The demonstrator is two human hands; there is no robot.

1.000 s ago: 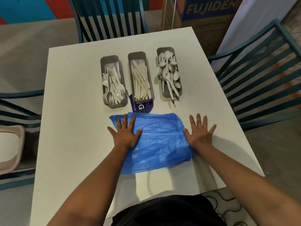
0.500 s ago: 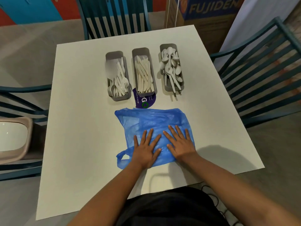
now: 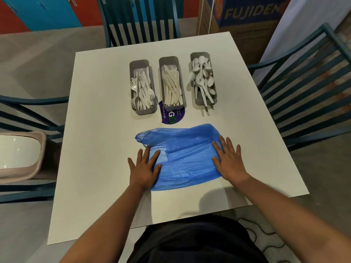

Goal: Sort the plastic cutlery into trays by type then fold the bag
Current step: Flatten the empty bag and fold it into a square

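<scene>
Head view is showing both hands lying flat, fingers spread, gripping nothing. The left hand [image 3: 145,168] is pressing the bag's 9 o'clock edge; the right hand [image 3: 228,161] is pressing its 3 o'clock edge. The bag [image 3: 187,158] is lying near the table's 6 o'clock side, part-flattened, with a bunched handle at its 10 o'clock corner.

The sorting is looking finished: the fork tray [image 3: 142,87], knife tray [image 3: 171,84] and spoon tray [image 3: 203,79] are standing side by side toward 12 o'clock, each filled by type (several spoon handles are overhanging the near rim).

For a clean fold, the palms should probably be sweeping outward to expel trapped air, then tucking the handle inward before creasing.

The table [image 3: 98,149] is white, smooth and square, bearing a purple sticker [image 3: 171,117] just beside the knife tray. Teal slatted chairs [image 3: 307,88] are surrounding it; a printed carton [image 3: 247,14] is standing at 1 o'clock.
</scene>
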